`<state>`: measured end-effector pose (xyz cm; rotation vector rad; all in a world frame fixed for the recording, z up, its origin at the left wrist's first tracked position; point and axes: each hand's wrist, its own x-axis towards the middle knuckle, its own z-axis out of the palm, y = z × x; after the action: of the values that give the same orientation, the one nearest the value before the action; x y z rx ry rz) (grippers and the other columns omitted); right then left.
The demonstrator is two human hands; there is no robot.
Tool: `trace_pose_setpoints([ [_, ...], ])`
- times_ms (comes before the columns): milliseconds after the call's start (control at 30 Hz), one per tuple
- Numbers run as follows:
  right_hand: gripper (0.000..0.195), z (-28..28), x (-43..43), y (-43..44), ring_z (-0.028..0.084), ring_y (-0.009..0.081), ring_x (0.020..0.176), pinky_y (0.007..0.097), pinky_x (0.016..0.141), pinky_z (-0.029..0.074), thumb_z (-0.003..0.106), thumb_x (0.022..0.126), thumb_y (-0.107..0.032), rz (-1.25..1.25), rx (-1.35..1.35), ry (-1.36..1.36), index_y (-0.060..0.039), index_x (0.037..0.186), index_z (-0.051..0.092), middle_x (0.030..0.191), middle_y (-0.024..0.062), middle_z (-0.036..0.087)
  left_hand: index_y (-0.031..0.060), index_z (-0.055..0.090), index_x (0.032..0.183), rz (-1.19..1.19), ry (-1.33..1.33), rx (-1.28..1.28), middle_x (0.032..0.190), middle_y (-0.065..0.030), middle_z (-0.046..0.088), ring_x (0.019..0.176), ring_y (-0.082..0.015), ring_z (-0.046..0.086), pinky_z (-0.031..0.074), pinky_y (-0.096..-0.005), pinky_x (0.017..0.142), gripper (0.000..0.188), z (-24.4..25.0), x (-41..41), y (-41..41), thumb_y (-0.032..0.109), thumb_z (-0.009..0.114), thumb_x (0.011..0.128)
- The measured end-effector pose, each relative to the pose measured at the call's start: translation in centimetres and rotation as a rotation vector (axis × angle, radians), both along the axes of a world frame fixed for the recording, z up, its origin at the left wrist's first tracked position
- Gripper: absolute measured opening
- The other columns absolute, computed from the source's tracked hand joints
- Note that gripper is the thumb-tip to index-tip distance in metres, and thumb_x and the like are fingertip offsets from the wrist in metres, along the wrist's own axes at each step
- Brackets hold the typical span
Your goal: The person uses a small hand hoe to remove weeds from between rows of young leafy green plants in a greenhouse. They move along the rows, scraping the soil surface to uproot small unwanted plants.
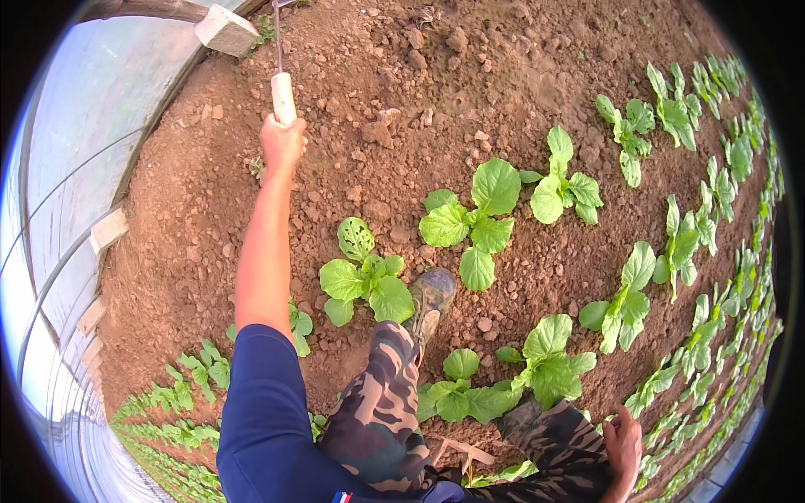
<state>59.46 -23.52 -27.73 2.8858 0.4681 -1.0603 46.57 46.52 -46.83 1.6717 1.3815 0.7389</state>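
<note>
My left hand (282,144) grips the pale wooden handle (283,99) of a long-shafted hand tool. Its thin metal shaft (277,38) runs up to the top edge, where the working end is mostly cut off, so its kind cannot be told. That arm is stretched far forward over bare brown soil (352,144). My right hand (622,443) hangs beside my camouflage-clad knee at lower right, empty, with its fingers loosely bent. Between my arms stand leafy green vegetable plants; the nearest plant (366,280) has one leaf riddled with holes.
My shoe (433,298) is planted between two plants, close to their leaves. Rows of seedlings (685,239) curve along the right. Plastic greenhouse sheeting (94,94) borders the left, with blocks (226,30) along its foot. A small wooden frame piece (462,449) lies between my legs.
</note>
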Motion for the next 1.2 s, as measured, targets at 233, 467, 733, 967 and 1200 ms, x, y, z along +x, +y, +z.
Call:
trace_pose_setpoints([
  [233, 0.034, -0.4, 0.6, 0.0, 0.057, 0.0316, 0.075, 0.0421, 0.072, 0.044, 0.065, 0.079, -0.009, -0.009, 0.016, 0.015, -0.0073, 0.112, 0.057, 0.074, 0.0125, 0.059, -0.0042, 0.049, 0.092, 0.056, -0.290, -0.504, 0.066, -0.0082, 0.054, 0.050, -0.0173, 0.055, 0.046, -0.0340, 0.039, 0.017, -0.3, 1.1, 5.2, 0.003, 0.060, 0.081],
  [467, 0.035, -0.2, 0.6, -0.6, 0.057, 0.0311, 0.076, 0.0421, 0.073, 0.044, 0.065, 0.079, -0.010, -0.028, 0.035, 0.015, -0.0067, 0.113, 0.057, 0.075, 0.0121, 0.059, -0.0041, 0.049, 0.096, 0.073, 0.151, -0.300, 0.067, -0.0084, 0.055, 0.046, -0.0161, 0.053, 0.044, -0.0322, 0.038, 0.024, -1.6, -4.8, 0.1, 0.003, 0.061, 0.077],
  [733, 0.034, 0.0, 0.7, -0.7, 0.057, 0.0297, 0.066, 0.0398, 0.063, 0.045, 0.064, 0.078, -0.006, -0.032, 0.104, 0.027, -0.0052, 0.112, 0.057, 0.069, 0.0127, 0.058, -0.0015, 0.049, 0.098, 0.217, 0.117, -0.249, 0.069, -0.0073, 0.056, 0.044, -0.0147, 0.052, 0.041, -0.0297, 0.036, 0.026, -3.3, -11.2, -9.8, 0.003, 0.061, 0.075],
  [967, 0.035, -0.1, 0.5, -1.1, 0.057, 0.0312, 0.072, 0.0423, 0.068, 0.044, 0.065, 0.079, -0.008, -0.007, 0.058, -0.018, -0.0065, 0.113, 0.057, 0.072, 0.0130, 0.059, -0.0007, 0.049, 0.098, 0.029, -0.034, -0.179, 0.068, -0.0063, 0.056, 0.046, -0.0136, 0.053, 0.044, -0.0294, 0.039, 0.024, -0.1, -4.6, -4.6, 0.004, 0.060, 0.076],
  [1200, 0.034, 0.0, 0.4, -0.3, 0.055, 0.0296, 0.079, 0.0410, 0.075, 0.043, 0.064, 0.079, -0.010, -0.055, 0.010, 0.012, -0.0082, 0.113, 0.059, 0.076, 0.0112, 0.059, -0.0033, 0.047, 0.096, 0.079, -0.207, -0.379, 0.068, -0.0073, 0.052, 0.049, -0.0156, 0.052, 0.045, -0.0316, 0.041, 0.023, 1.3, 1.6, 5.9, 0.003, 0.061, 0.079],
])
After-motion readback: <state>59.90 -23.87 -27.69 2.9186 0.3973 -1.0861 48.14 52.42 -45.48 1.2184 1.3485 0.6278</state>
